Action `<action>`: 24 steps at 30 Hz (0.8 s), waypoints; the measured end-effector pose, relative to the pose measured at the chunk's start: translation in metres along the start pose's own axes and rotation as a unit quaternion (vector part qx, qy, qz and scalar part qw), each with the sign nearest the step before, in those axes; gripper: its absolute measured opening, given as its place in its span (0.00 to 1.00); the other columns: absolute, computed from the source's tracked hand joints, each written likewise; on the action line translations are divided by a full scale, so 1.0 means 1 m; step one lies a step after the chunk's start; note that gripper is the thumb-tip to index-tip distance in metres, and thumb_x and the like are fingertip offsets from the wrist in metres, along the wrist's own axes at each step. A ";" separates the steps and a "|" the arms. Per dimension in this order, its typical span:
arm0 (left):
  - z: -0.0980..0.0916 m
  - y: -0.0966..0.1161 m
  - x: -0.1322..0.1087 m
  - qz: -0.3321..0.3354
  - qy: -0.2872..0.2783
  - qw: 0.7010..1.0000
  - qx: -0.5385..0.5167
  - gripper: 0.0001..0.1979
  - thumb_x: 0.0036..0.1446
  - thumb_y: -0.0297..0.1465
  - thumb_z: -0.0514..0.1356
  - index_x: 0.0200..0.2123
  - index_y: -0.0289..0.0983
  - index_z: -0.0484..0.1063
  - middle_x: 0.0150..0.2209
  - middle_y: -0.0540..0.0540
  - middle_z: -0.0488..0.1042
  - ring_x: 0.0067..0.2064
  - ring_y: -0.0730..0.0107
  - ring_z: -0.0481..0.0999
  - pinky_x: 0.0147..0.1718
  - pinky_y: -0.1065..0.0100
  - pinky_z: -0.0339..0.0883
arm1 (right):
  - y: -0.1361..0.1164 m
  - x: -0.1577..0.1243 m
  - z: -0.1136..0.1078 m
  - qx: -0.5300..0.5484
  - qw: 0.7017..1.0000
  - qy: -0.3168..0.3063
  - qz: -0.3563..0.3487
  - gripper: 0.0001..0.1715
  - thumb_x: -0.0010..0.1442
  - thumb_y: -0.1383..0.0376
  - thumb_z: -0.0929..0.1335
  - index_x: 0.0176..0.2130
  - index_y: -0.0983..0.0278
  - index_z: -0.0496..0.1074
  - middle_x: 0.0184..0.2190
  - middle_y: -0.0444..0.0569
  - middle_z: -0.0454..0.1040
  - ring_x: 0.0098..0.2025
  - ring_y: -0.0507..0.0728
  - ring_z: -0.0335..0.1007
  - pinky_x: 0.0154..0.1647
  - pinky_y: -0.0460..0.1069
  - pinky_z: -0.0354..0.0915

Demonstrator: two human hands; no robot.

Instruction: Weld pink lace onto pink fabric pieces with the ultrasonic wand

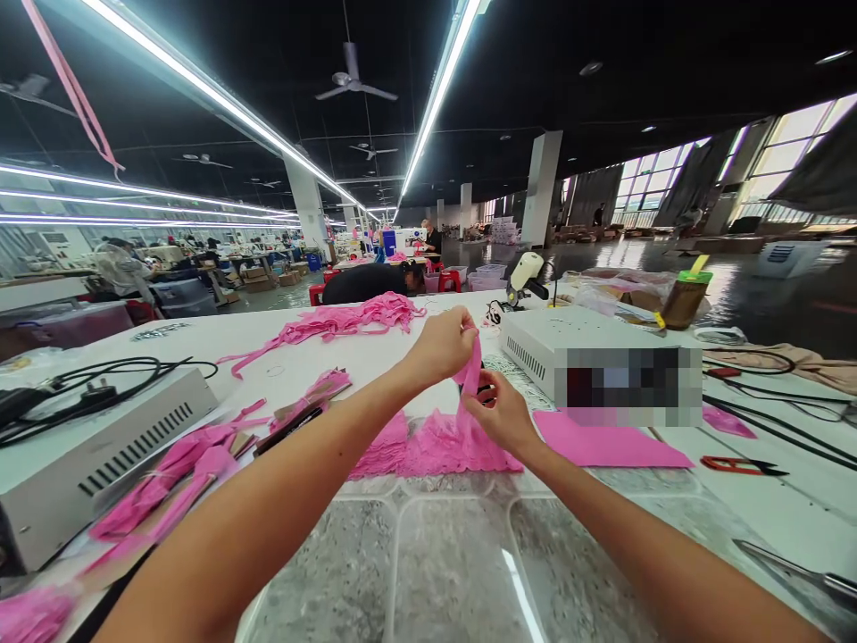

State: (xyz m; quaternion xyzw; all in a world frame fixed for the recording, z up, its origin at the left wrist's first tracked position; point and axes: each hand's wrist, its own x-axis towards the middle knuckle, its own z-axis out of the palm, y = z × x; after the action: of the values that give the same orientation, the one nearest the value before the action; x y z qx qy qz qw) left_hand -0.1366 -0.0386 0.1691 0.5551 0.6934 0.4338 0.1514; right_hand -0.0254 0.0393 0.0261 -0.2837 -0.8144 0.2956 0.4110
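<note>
My left hand (445, 344) is closed in a pinch on the upper end of a pink fabric strip (470, 379), which it holds up above the table. Lower down, my right hand (501, 409) pinches the same strip between thumb and fingers. Something dark shows behind the right fingers, too hidden to name. Beneath both hands lies pink lace fabric (455, 446), with a stack of pink pieces (381, 449) at its left. To the right is a flat pink sheet (609, 439).
A grey box-shaped machine (562, 335) stands at right, another vented box (107, 455) at left with black cables (100, 384). Red-handled thread snips (743, 465) and metal scissors (796, 567) lie at right. A pink strap pile (348, 323) lies beyond; a person (368, 282) bends behind the table.
</note>
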 end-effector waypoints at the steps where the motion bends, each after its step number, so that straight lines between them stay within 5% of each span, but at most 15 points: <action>1: -0.003 0.002 -0.001 0.008 -0.002 1.000 0.006 0.14 0.66 0.35 0.60 0.51 0.35 0.70 0.50 0.42 0.73 0.46 0.63 0.76 0.45 0.57 0.73 | 0.004 0.005 -0.005 0.004 1.000 -0.011 0.005 0.17 0.61 0.56 0.68 0.46 0.63 0.70 0.39 0.49 0.75 0.33 0.54 0.73 0.35 0.51 0.70; 5: -0.025 -0.014 -0.008 0.010 -0.019 1.000 0.012 0.11 0.66 0.34 0.60 0.47 0.33 0.72 0.43 0.45 0.75 0.40 0.68 0.77 0.40 0.62 0.74 | 0.028 0.011 -0.037 0.011 0.999 -0.039 0.023 0.14 0.65 0.57 0.67 0.42 0.66 0.73 0.38 0.47 0.75 0.36 0.52 0.73 0.38 0.52 0.72; 9: -0.035 -0.041 -0.018 -0.019 -0.048 0.999 0.003 0.11 0.66 0.35 0.60 0.46 0.33 0.72 0.41 0.46 0.75 0.38 0.70 0.77 0.37 0.64 0.75 | 0.028 -0.013 -0.054 0.042 0.996 -0.075 0.008 0.11 0.62 0.62 0.66 0.35 0.64 0.77 0.30 0.47 0.78 0.33 0.55 0.74 0.36 0.51 0.70; 15: -0.020 -0.034 -0.015 -0.025 -0.052 0.998 -0.017 0.11 0.66 0.34 0.60 0.46 0.33 0.72 0.42 0.45 0.75 0.38 0.69 0.77 0.37 0.64 0.75 | -0.010 -0.056 -0.010 0.120 0.964 -0.235 -0.041 0.13 0.55 0.65 0.69 0.42 0.58 0.79 0.45 0.49 0.80 0.45 0.59 0.75 0.47 0.54 0.70; 18: -0.021 -0.022 -0.011 -0.014 -0.021 0.999 -0.046 0.08 0.66 0.33 0.60 0.43 0.32 0.72 0.38 0.47 0.75 0.35 0.72 0.77 0.35 0.66 0.75 | 0.000 -0.053 0.008 0.146 0.954 -0.261 0.027 0.16 0.57 0.64 0.71 0.47 0.61 0.76 0.47 0.53 0.78 0.50 0.61 0.73 0.53 0.58 0.68; 24: -0.042 -0.001 -0.002 0.024 0.076 0.990 -0.117 0.08 0.62 0.20 0.56 0.30 0.34 0.66 0.22 0.54 0.71 0.27 0.77 0.77 0.33 0.71 0.76 | 0.040 -0.035 0.012 0.222 0.904 -0.300 0.210 0.19 0.66 0.57 0.67 0.52 0.65 0.69 0.49 0.52 0.73 0.44 0.57 0.73 0.44 0.56 0.73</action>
State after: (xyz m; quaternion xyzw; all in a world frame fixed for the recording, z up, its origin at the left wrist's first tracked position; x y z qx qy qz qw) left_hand -0.1659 -0.0588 0.1921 0.5153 0.6337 0.5567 0.1518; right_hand -0.0090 0.0379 -0.0259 -0.2475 -0.7339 0.6194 0.1283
